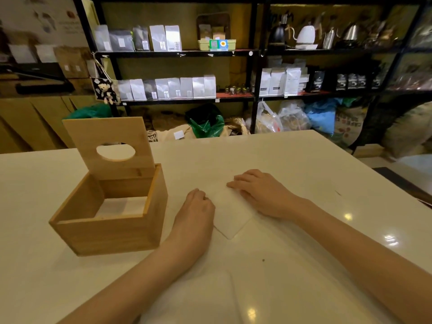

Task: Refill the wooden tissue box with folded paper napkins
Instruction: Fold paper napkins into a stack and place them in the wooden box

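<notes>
A glossy, off-white table (pixel 292 160) carries everything, its smooth top catching small lamp reflections to the right of the right forearm. Beyond the fingertips, across the room, stand black metal shelves (pixel 177 53) stocked with pale foil pouches.

The wooden tissue box (pixel 109 220) sits just left of the left hand's fingers, apart from them. It is a squarish, light-grained box with flat plank walls; its open mouth faces up, and its hinged lid (pixel 109 142), pierced by an oval hole, stands tilted back at the far wall. White napkins (pixel 122 205) lie flat at the bottom, well below the rim.

Between the two hands lies a folded paper napkin (pixel 230 213), thin, white, matte and roughly square, turned like a diamond with one corner pointing toward the person.

The right hand (pixel 259 194) lies palm down on the napkin's far right part, fingers close together and stretched flat, pressing the paper. The left hand (pixel 198 208) rests at its left edge, fingers curled under so their grip cannot be told.
</notes>
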